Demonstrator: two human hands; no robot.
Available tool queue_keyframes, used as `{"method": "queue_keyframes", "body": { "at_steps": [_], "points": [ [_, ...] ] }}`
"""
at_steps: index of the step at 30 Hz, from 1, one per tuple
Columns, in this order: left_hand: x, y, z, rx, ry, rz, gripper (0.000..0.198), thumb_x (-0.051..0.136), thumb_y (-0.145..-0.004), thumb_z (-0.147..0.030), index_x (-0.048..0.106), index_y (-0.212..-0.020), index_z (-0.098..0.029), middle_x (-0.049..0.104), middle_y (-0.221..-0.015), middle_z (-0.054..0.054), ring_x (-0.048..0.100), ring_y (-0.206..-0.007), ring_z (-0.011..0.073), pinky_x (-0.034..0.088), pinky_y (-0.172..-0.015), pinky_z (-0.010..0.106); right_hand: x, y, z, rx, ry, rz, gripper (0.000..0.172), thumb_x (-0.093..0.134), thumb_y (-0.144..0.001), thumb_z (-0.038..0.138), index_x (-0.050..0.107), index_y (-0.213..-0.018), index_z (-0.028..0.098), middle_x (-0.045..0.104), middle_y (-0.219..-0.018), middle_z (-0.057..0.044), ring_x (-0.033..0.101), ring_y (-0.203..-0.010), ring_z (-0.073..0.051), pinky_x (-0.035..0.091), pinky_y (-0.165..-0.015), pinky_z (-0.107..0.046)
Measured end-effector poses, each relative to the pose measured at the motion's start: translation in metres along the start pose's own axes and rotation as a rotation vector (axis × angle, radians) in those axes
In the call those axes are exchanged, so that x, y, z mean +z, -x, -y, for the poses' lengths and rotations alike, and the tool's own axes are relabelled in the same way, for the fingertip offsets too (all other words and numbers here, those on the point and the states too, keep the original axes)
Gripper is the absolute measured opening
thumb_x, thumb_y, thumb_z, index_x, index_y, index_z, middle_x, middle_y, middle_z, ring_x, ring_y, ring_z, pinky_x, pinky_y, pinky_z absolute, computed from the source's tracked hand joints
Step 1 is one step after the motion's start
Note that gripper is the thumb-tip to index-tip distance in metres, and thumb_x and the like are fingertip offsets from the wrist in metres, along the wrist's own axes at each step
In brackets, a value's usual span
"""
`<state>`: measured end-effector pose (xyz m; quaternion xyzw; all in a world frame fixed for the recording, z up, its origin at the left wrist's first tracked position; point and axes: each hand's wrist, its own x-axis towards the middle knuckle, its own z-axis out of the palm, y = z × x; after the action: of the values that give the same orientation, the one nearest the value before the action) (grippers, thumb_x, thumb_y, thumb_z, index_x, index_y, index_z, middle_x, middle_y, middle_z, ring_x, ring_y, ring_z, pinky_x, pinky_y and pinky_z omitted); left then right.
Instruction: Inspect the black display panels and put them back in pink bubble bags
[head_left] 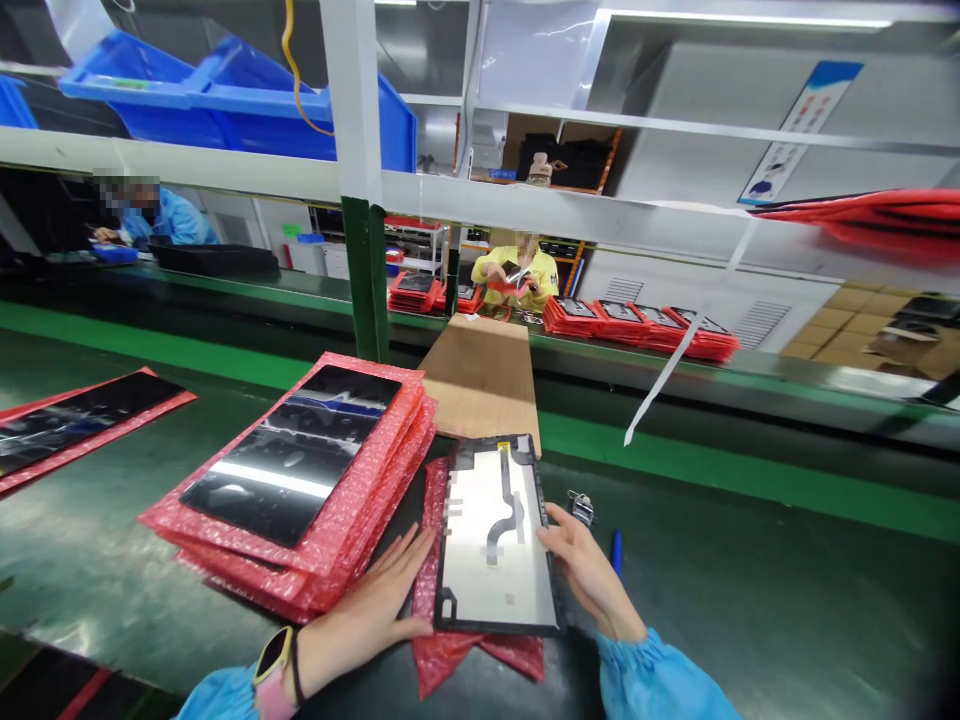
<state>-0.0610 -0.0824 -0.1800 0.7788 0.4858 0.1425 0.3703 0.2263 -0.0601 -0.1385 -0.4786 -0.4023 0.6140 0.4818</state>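
A display panel (495, 590) lies back side up in front of me, with a silvery rear, a dark frame and a grey ribbon cable (508, 500). Under it and along its left side is red bubble wrap (426, 590). My right hand (581, 560) grips the panel's right edge between thumb and fingers. Flat beside the left edge, my left hand (375, 595) has its fingers stretched out at the red wrap, holding nothing. Left of the panel stands a stack of red bubble-wrap sheets (330, 585), topped by a glossy black screen (300, 450).
A small metal clip-like item (581, 508) and a blue pen-like stick (616, 551) lie right of my right hand. A brown board (484, 375) bridges toward the far bench. Another black screen (82, 425) lies far left. Two people work beyond; a white strap (664, 385) hangs ahead.
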Motion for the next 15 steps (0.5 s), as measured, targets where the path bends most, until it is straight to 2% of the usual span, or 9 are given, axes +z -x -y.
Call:
{"method": "queue_keyframes", "body": {
  "at_steps": [4,7,9,11,13,15],
  "points": [
    [0.001,-0.004,0.001,-0.011,-0.008,0.006,0.094,0.073,-0.071,-0.021,0.025,-0.152,-0.027,0.011,-0.161,0.011,0.0,-0.148,0.0293,0.01,-0.119,0.055,-0.007,0.009,0.022,-0.088,-0.056,-0.02,0.054,0.083,-0.062,0.042,0.062,-0.105,0.018,0.071,-0.067,-0.002,0.067,-0.063,-0.02,0.048,-0.063,-0.028],
    [-0.003,-0.006,-0.013,-0.009,-0.016,-0.059,0.088,0.067,-0.072,-0.016,0.029,-0.151,-0.017,0.007,-0.161,0.016,-0.004,-0.148,0.0322,0.009,-0.119,0.055,-0.007,0.019,0.043,-0.145,-0.077,-0.04,0.057,0.084,-0.063,0.041,0.061,-0.109,0.019,0.071,-0.067,-0.001,0.065,-0.058,-0.018,0.047,-0.058,-0.027],
    [-0.008,-0.006,-0.027,0.039,0.034,-0.17,0.074,0.059,-0.08,-0.021,0.034,-0.149,-0.013,0.016,-0.16,0.018,0.005,-0.148,0.0323,0.011,-0.119,0.054,-0.006,0.026,0.057,-0.177,-0.088,-0.058,0.059,0.086,-0.062,0.038,0.06,-0.112,0.02,0.069,-0.065,0.001,0.062,-0.054,-0.016,0.046,-0.054,-0.025],
    [-0.014,-0.005,-0.044,0.1,0.144,-0.325,0.061,0.05,-0.088,-0.028,0.037,-0.146,-0.016,0.029,-0.158,0.017,0.02,-0.147,0.0308,0.016,-0.119,0.053,-0.005,0.033,0.068,-0.205,-0.111,-0.077,0.06,0.086,-0.063,0.036,0.059,-0.114,0.021,0.067,-0.062,0.003,0.06,-0.052,-0.013,0.045,-0.052,-0.022],
    [-0.019,-0.005,-0.062,0.153,0.3,-0.458,0.055,0.048,-0.092,-0.035,0.037,-0.144,-0.02,0.037,-0.154,0.015,0.032,-0.143,0.0286,0.02,-0.119,0.051,-0.005,0.039,0.075,-0.225,-0.144,-0.101,0.059,0.086,-0.064,0.035,0.059,-0.115,0.023,0.064,-0.059,0.006,0.058,-0.051,-0.011,0.045,-0.051,-0.019],
    [-0.024,-0.006,-0.079,0.198,0.5,-0.507,0.055,0.049,-0.092,-0.039,0.034,-0.142,-0.021,0.039,-0.153,0.015,0.038,-0.14,0.0271,0.025,-0.118,0.049,-0.006,0.045,0.079,-0.232,-0.18,-0.119,0.059,0.086,-0.065,0.036,0.06,-0.117,0.025,0.064,-0.06,0.007,0.058,-0.052,-0.01,0.046,-0.053,-0.018]
  ]
}}
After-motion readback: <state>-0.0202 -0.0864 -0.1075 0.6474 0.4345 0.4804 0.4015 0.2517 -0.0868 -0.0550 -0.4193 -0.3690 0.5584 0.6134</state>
